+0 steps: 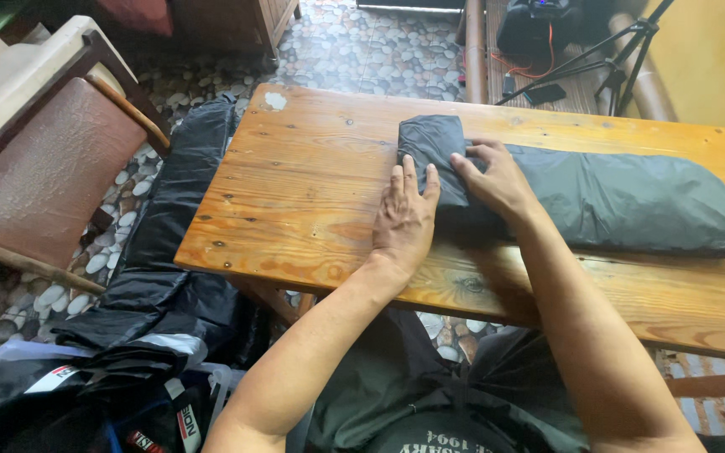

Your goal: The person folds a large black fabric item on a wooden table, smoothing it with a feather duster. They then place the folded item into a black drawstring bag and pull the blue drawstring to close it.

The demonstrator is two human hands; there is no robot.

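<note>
Where the wooden table point(312, 168) bears one long dark grey folded garment point(623, 197), left hand point(403, 220) lies flat, fingers spread, holding nothing; right hand point(497, 178) presses the rolled end, fingers curled loosely.

We sit at a long, knotty table of varnished orange pine planks point(312, 193), lit by soft daylight. Under it we see a floor of grey and white pebble-patterned tiles point(354, 50). To our left stands a wooden chair with a worn brown leather seat point(52, 180), and beyond it a cream cushioned chair point(10, 71). At the far right we see a yellow wall point(711, 59), with a black tripod point(623, 54) standing before it.
</note>
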